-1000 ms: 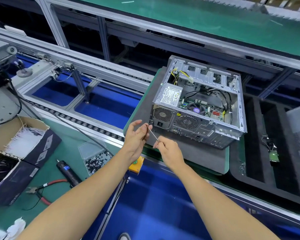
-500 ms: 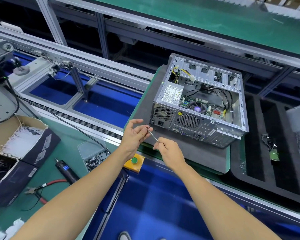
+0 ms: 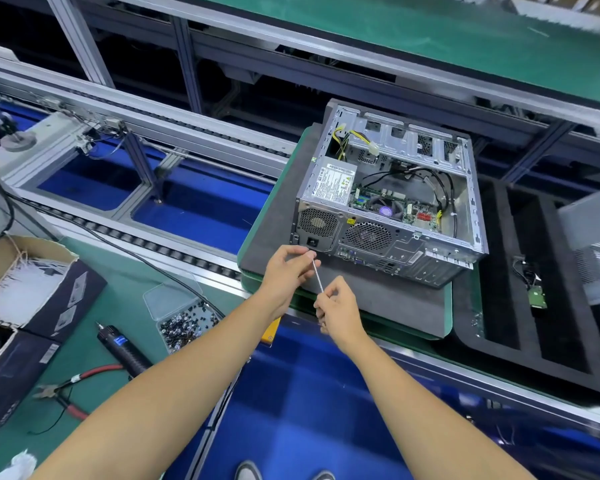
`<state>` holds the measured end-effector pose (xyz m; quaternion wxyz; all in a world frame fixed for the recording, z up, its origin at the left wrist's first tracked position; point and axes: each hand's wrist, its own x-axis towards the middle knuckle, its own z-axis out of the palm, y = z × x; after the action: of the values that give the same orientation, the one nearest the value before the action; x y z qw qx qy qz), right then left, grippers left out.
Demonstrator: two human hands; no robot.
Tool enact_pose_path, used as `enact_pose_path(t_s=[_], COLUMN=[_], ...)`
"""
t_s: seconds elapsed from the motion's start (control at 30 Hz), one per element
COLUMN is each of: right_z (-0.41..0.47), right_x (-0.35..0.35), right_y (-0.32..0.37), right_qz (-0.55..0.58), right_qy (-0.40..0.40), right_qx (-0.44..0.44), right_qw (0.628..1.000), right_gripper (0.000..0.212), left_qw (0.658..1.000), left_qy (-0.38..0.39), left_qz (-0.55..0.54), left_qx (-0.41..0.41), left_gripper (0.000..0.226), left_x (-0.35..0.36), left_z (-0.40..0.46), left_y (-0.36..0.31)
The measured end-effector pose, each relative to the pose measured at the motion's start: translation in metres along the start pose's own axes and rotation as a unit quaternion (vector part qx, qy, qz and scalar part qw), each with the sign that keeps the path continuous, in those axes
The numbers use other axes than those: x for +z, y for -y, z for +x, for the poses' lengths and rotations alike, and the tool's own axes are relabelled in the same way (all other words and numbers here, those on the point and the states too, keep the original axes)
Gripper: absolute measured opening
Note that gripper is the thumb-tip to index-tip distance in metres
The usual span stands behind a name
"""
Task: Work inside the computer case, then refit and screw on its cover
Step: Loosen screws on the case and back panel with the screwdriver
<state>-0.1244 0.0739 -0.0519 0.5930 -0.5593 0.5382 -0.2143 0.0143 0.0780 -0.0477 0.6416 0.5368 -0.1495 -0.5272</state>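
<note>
Open computer case (image 3: 392, 206) with room to reach in from above.
Its top side is uncovered; black cables (image 3: 437, 192) loop across the inside, and the grey mat (image 3: 378, 303) in front lies bare beyond both hands.

Factory assembly line: roller conveyor (image 3: 174, 252) rails, green-matted table (image 3: 125, 299), open computer case (image 3: 388, 202) on pallet (image 3: 378, 299), screw tray (image 3: 184, 323), electric screwdriver (image 3: 122, 348).
</note>
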Motion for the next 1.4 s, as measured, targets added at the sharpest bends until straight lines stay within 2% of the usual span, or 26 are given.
enact_pose_path(t_s=[0.1, 0.17, 0.27, 0.33, 0.4, 0.5, 0.67, 0.77, 0.93, 1.03, 1.1, 1.27, 1.4], right_z=[0.000, 0.000, 0.002, 0.004, 0.007, 0.010, 0.010, 0.010, 0.012, 0.014, 0.015, 0.021, 0.027], right_x=[-0.007, -0.012, -0.014, -0.013, -0.012, -0.010, -0.009, -0.008, -0.008, -0.007, -0.006, -0.001, 0.004], right_y=[-0.007, -0.012, -0.015, -0.015, -0.014, -0.013, -0.013, -0.014, -0.013, -0.011, -0.011, -0.009, -0.004], right_qz=[-0.028, -0.057, -0.083, -0.098, -0.116, -0.128, -0.136, -0.143, -0.149, -0.155, -0.170, -0.229, -0.291], right_qy=[-0.025, -0.039, -0.050, -0.059, -0.070, -0.078, -0.090, -0.090, -0.095, -0.097, -0.097, -0.112, -0.158], right_qx=[0.003, 0.001, -0.005, -0.007, -0.007, -0.007, 0.004, 0.008, 0.004, 0.003, 0.002, -0.016, -0.053], right_qw=[0.999, 0.998, 0.995, 0.993, 0.991, 0.989, 0.987, 0.986, 0.984, 0.983, 0.981, 0.967, 0.942], right_gripper=[0.016, 0.015, 0.015, 0.015, 0.015, 0.014, 0.012, 0.011, 0.013, 0.014, 0.014, 0.015, 0.020], left_qw=[0.994, 0.973, 0.891, 0.840, 0.822, 0.816, 0.727, 0.699, 0.688, 0.727, 0.739, 0.746, 0.747], left_qy=[-0.049, -0.093, -0.150, -0.149, -0.126, -0.097, -0.090, -0.112, -0.124, -0.140, -0.152, -0.096, -0.061], left_qz=[0.076, 0.172, 0.381, 0.478, 0.510, 0.523, 0.642, 0.671, 0.672, 0.624, 0.611, 0.622, 0.622], left_qx=[0.059, 0.121, 0.197, 0.212, 0.219, 0.228, 0.225, 0.220, 0.244, 0.248, 0.239, 0.220, 0.228], left_gripper=[0.020, 0.019, 0.019, 0.020, 0.022, 0.031, 0.037, 0.032, 0.021, 0.022, 0.024, 0.018, 0.036], left_x=[-0.004, -0.019, -0.045, -0.055, -0.060, -0.061, -0.043, -0.035, -0.033, -0.038, -0.045, -0.060, -0.066], left_z=[0.006, 0.012, 0.024, 0.029, 0.033, 0.035, 0.045, 0.051, 0.054, 0.055, 0.055, 0.055, 0.051], left_y=[0.004, 0.003, 0.002, 0.003, 0.005, 0.009, 0.010, 0.011, 0.013, 0.010, 0.007, 0.003, 0.000])
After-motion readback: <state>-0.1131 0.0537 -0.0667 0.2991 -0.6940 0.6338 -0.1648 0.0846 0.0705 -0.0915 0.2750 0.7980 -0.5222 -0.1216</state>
